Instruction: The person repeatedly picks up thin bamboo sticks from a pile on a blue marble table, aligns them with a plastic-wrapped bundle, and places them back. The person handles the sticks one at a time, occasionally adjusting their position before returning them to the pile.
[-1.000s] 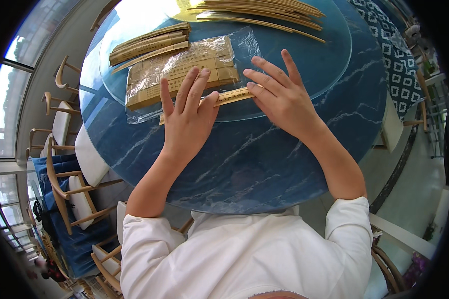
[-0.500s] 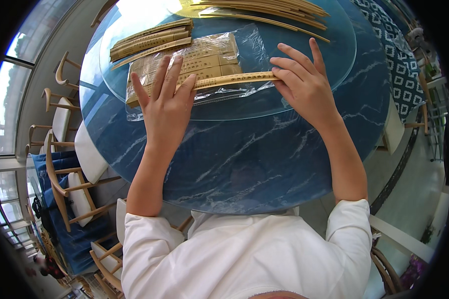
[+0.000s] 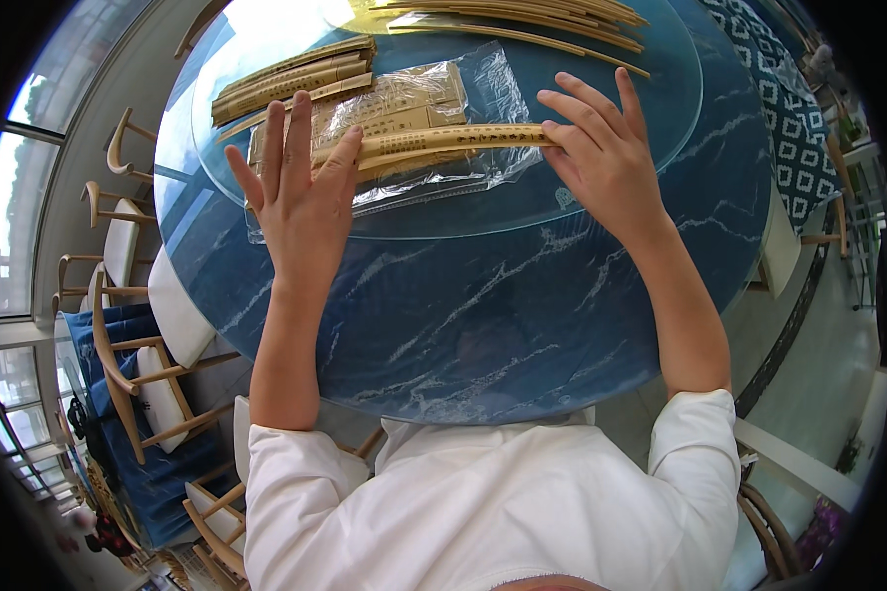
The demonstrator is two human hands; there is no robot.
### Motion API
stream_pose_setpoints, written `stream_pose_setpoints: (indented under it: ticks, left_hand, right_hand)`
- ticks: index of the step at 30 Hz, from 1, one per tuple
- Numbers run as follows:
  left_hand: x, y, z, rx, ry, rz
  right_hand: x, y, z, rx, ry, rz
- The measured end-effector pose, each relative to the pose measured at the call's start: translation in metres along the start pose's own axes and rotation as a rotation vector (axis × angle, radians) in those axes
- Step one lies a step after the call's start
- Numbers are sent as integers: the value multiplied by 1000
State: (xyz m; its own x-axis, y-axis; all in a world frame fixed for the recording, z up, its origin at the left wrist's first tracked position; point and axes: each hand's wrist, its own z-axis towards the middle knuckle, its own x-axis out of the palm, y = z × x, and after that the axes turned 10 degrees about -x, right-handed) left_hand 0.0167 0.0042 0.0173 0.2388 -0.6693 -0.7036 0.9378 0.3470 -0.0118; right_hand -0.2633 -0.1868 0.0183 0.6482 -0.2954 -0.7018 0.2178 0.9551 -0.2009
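A long, narrow gold paper strip, printed with dark characters, lies crosswise between my hands. My right hand pinches its right end between index finger and thumb, the other fingers raised and spread. At the strip's left part, my left hand has its index finger on it and its other fingers fanned out; the thumb is hidden. Just beyond and beneath the strip, a stack of gold printed pieces rests in a clear plastic bag. More folded gold printed strips are piled at the far left.
Several long thin wooden sticks lie at the far side of the glass turntable. Below it is the round blue marbled table. A patterned cloth hangs at the right; wooden chairs stand at the left.
My left hand has moved left along the strip, uncovering more of its printed surface. The strip's left part looks wider. My right hand keeps its end, moving slightly.
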Motion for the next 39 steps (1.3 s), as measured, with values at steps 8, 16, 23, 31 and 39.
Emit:
stream_pose_setpoints:
  ticks: [8,16,23,31,39]
  left_hand:
    - [10,17,3,-3,-36,2]
    - [9,66,25,29,-66,178]
    - [26,137,35,27,-81,269]
    - [54,165,48,0,-51,301]
    - [74,185,47,-41,44,348]
  right_hand:
    - [5,-5,-4,14,24,-5]
    - [8,-13,-8,88,-15,12]
    - [17,-15,-10,139,3,100]
    - [19,-16,-12,154,5,115]
    - [19,-15,-13,161,20,140]
